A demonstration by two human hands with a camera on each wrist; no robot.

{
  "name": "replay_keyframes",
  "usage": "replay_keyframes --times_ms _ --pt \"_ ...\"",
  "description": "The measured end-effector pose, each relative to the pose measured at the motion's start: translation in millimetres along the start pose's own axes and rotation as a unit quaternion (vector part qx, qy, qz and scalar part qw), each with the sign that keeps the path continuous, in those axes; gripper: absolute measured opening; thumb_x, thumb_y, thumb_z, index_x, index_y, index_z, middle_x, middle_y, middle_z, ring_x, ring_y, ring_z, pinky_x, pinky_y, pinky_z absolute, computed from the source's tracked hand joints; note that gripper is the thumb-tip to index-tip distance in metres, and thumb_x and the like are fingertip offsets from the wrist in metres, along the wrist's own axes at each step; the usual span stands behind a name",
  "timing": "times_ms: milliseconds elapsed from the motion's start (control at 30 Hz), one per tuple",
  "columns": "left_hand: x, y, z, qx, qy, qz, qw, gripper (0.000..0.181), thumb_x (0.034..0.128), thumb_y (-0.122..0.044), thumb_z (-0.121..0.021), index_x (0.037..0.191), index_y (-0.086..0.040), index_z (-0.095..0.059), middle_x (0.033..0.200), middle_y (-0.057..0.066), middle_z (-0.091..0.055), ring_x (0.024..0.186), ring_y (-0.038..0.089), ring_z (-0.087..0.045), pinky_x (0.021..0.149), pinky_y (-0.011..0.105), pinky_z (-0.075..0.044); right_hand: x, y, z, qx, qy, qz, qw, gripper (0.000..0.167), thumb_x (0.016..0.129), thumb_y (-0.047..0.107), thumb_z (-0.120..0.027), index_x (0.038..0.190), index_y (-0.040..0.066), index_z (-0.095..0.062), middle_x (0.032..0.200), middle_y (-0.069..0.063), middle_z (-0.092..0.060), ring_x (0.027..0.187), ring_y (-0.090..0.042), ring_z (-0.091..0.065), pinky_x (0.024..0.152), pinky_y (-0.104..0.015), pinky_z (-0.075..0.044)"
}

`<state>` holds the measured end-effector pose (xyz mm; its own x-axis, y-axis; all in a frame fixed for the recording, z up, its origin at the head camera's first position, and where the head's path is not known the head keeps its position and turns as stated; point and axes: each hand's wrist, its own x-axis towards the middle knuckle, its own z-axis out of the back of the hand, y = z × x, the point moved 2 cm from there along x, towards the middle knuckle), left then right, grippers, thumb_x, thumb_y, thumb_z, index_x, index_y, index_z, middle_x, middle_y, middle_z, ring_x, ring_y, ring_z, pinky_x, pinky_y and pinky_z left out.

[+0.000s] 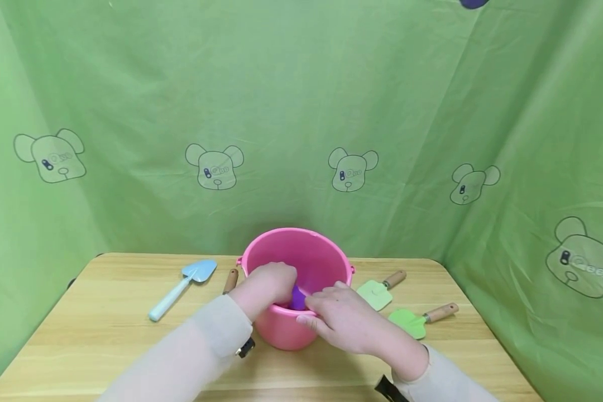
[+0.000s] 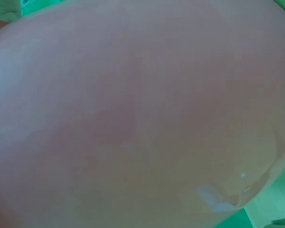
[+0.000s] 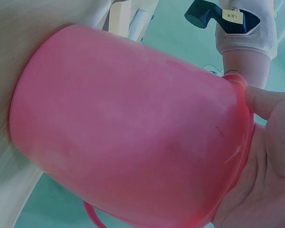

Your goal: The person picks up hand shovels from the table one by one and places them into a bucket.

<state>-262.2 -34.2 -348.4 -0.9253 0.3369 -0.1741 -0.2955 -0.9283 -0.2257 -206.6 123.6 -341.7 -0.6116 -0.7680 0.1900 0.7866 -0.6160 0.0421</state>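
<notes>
In the head view, a pink bucket (image 1: 285, 333) stands on the wooden counter (image 1: 105, 357), and a purple thing (image 1: 297, 300) shows low inside its mouth, toward six o'clock. The left hand (image 1: 271, 283) reaches in over the rim from seven o'clock, right beside the purple thing; its fingertips are hidden, so I cannot tell what its grip holds. The right hand (image 1: 345, 319) grips the rim at five o'clock, thumb outside and fingers within. Out from the bucket, a blue trowel (image 1: 173, 298) lies at nine o'clock, a wooden handle (image 1: 230, 281) nearer in the same direction, a pale green square-bladed tool (image 1: 374, 294) at three and a green leaf-shaped trowel (image 1: 408, 322) near four. In the left wrist view, a blurred pinkish surface (image 2: 142, 104) fills nearly everything. In the right wrist view, the bucket's mouth faces three o'clock, the right thumb pressing its outer rim there; a pale sleeve (image 3: 247, 42) shows at one o'clock.
</notes>
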Motion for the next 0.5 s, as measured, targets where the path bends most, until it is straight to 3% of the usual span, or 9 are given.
replay_keyframes --times_ms 100,500 --pt "-0.8 -0.7 2.2 -0.001 -0.01 0.003 0.9999 0.008 0.0874 -0.016 -0.07 0.082 -0.015 -0.063 0.076 -0.001 -0.06 0.071 0.016 -0.059 0.066 0.037 -0.051 0.2 -0.3 -0.2 -0.001 -0.006 0.005 1.0 0.041 0.104 0.049 -0.046 0.072 0.025 -0.041 0.065 0.014 -0.034 0.061 -0.006 -0.034 0.071 -0.029 -0.032" --pt "1.7 -1.8 5.5 -0.022 -0.108 -0.029 0.9934 0.016 0.0919 -0.018 -0.068 0.077 -0.018 -0.062 0.07 -0.004 -0.058 0.065 0.015 -0.057 0.062 0.033 -0.049 0.5 -1.8 -1.5 0.006 0.001 -0.002 1.0 0.039 0.103 0.047 -0.048 0.071 0.025 -0.042 0.065 0.014 -0.034 0.061 -0.007 -0.034 0.071 -0.029 -0.032"
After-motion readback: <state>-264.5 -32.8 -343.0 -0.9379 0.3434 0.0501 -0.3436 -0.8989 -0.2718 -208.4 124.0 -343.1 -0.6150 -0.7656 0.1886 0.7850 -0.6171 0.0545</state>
